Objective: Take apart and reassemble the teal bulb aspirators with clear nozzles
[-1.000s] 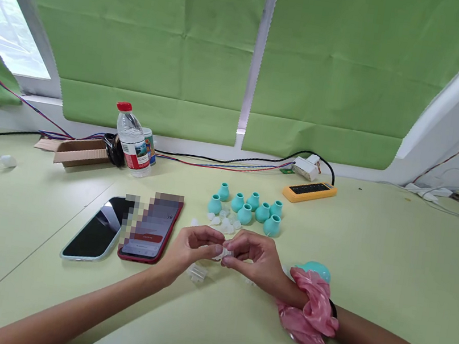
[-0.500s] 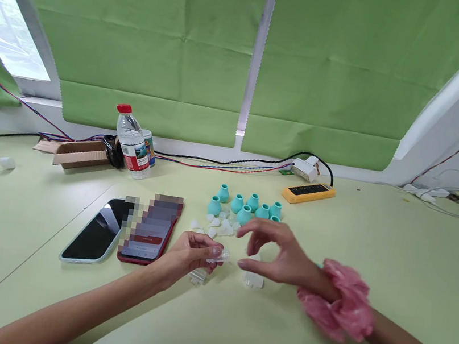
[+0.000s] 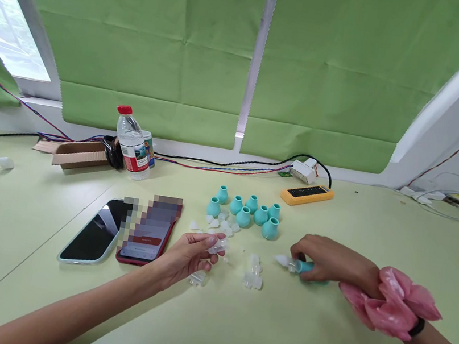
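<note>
My left hand (image 3: 195,256) pinches a small clear plastic tube piece (image 3: 219,245) between thumb and fingers, above the table. Off to the right, my right hand (image 3: 322,260) is closed around a teal squeeze bulb (image 3: 305,266) with a clear collar and a whitish pointed tip (image 3: 283,260) facing left. Part of that bulb is hidden under the hand. Between the hands lie several clear plastic tube pieces (image 3: 253,280). More clear tube pieces (image 3: 197,277) lie under the left hand. Beyond them are several small translucent white tips (image 3: 225,227) and several upright teal bulbs (image 3: 243,218).
Two phones, one with a light case (image 3: 92,238) and one in a red case (image 3: 150,235), lie left of my left hand. Farther back are a water bottle (image 3: 133,149), a cardboard tray (image 3: 80,155), cables and a yellow power strip (image 3: 307,195).
My right hand, empty before, has moved right, away from my left hand, and closed on the teal squeeze bulb. My left hand still holds the clear tube piece, slightly raised.
</note>
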Demonstrator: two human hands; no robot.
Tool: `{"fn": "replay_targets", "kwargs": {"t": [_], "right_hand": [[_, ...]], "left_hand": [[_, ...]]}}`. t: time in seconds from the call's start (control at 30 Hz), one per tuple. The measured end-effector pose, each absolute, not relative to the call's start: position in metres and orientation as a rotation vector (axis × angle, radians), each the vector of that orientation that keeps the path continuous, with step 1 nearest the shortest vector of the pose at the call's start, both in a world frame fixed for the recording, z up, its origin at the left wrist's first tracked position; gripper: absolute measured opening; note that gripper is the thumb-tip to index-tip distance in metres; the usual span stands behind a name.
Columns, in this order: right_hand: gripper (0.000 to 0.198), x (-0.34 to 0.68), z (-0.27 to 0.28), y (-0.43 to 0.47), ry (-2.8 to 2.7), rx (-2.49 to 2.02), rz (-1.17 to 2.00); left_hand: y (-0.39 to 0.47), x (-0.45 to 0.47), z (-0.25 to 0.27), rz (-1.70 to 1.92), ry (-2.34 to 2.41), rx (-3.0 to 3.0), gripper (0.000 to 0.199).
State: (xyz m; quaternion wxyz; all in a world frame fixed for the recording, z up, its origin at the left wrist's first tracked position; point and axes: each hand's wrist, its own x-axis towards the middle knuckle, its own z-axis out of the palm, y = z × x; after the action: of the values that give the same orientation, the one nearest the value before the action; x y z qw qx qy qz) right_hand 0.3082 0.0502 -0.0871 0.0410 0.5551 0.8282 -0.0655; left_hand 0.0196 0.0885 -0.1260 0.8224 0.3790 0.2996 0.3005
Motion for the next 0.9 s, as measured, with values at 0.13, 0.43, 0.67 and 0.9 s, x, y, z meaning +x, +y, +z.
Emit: {"fn": "replay_targets", "kwargs": {"t": [0.13, 0.43, 0.67, 0.9], "right_hand": [[0.012, 0.327, -0.069, 0.069, 2.675, 1.796, -0.276], [0.030, 0.357, -0.122, 0.115, 2.801, 2.534, -0.005], [0.036, 0.370, -0.143, 0.125, 2.674, 2.702, -0.256], [0.036, 0.359, -0.136, 0.121, 2.504, 2.670, 0.023]], "left_hand": [[0.089, 0.020, -0.126, 0.644, 0.628, 0.802, 0.027], [0.089, 0.019, -0.129, 0.704, 0.692, 0.899, 0.026], [0.088, 0.020, -0.126, 0.731, 0.714, 0.898, 0.025], [0.088, 0.019, -0.124, 0.744, 0.747, 0.889, 0.029]]}}
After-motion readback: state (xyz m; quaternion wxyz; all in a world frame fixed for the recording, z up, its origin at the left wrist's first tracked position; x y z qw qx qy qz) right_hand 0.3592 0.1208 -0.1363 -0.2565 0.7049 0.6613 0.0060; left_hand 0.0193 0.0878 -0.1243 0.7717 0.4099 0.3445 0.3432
